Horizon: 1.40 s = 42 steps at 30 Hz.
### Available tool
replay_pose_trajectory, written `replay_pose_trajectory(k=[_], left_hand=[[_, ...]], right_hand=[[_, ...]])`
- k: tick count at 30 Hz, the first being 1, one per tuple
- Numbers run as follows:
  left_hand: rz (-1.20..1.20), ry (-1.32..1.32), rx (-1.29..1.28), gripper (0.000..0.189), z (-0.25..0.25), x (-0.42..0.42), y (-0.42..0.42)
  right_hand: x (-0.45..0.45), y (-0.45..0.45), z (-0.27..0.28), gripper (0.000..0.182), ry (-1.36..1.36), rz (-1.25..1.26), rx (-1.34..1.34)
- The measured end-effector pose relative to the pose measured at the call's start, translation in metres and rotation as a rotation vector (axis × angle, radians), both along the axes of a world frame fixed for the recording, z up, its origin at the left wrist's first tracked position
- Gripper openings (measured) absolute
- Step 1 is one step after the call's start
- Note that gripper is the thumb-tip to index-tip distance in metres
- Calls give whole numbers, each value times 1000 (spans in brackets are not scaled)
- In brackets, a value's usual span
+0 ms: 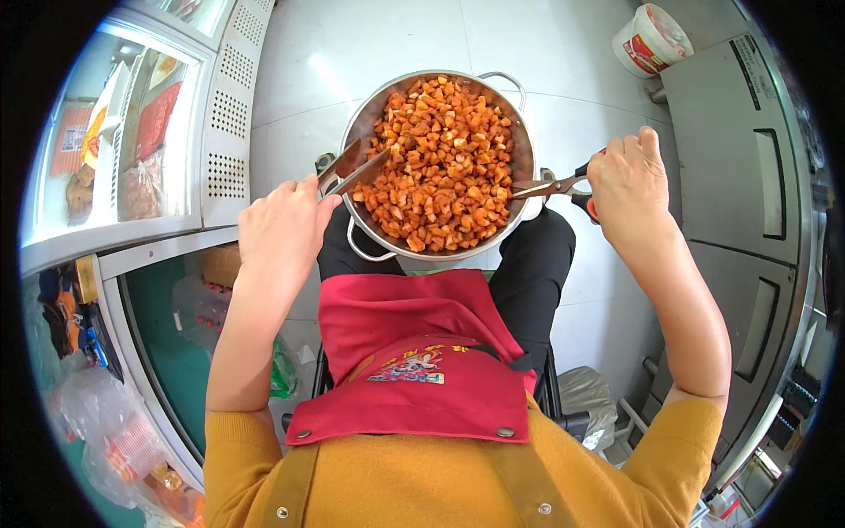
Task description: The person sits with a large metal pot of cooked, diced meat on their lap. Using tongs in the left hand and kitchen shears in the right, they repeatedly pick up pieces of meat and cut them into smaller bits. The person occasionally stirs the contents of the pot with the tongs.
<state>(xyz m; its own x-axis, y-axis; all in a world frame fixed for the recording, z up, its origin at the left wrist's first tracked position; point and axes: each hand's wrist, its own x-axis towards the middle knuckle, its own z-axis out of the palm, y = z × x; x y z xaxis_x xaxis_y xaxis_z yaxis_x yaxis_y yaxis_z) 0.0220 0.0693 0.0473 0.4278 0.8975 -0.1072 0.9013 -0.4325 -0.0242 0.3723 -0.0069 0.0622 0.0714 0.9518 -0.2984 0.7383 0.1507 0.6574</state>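
A wide two-handled steel pot (526,138) stands in front of my knees, filled with orange-red diced pieces (439,165) that look like seasoned meat. My left hand (280,221) grips metal tongs (364,173), which reach over the pot's left rim. The tongs' arms are apart, and their tips lie at the left side of the pieces. At the opposite rim, my right hand (630,175) holds scissors (561,186) with black and red handles. Their blades point left into the pot and touch the pieces' right edge, or lie just above it.
At left stands a lit glass-front display cabinet (228,119) with packaged food, above lower shelving (165,254) holding plastic bags. A steel refrigerator (726,152) lines the right side. A white bucket (650,43) sits beside it on the tiled floor (370,33). A red apron (409,310) covers my lap.
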Motion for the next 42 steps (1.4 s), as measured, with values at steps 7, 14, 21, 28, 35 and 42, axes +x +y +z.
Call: replay_pose_trajectory(k=[7, 14, 21, 28, 35, 42], left_hand=[[-1, -56, -132, 30, -23, -2, 21], [-8, -299, -257, 28, -33, -11, 33], [57, -391, -422, 33, -41, -20, 45], [120, -421, -479, 36, -43, -21, 43], [104, -488, -415, 31, -53, -20, 32], [115, -493, -350, 32, -46, -15, 18]], right_hand=[[30, 2, -27, 18, 433, 69, 133], [32, -2, -44, 59, 636, -48, 139], [39, -8, -69, 60, 792, -114, 197], [13, 1, -96, 56, 888, -139, 208], [-13, 14, -101, 54, 917, -162, 206], [-9, 1, -99, 51, 1025, -228, 219]])
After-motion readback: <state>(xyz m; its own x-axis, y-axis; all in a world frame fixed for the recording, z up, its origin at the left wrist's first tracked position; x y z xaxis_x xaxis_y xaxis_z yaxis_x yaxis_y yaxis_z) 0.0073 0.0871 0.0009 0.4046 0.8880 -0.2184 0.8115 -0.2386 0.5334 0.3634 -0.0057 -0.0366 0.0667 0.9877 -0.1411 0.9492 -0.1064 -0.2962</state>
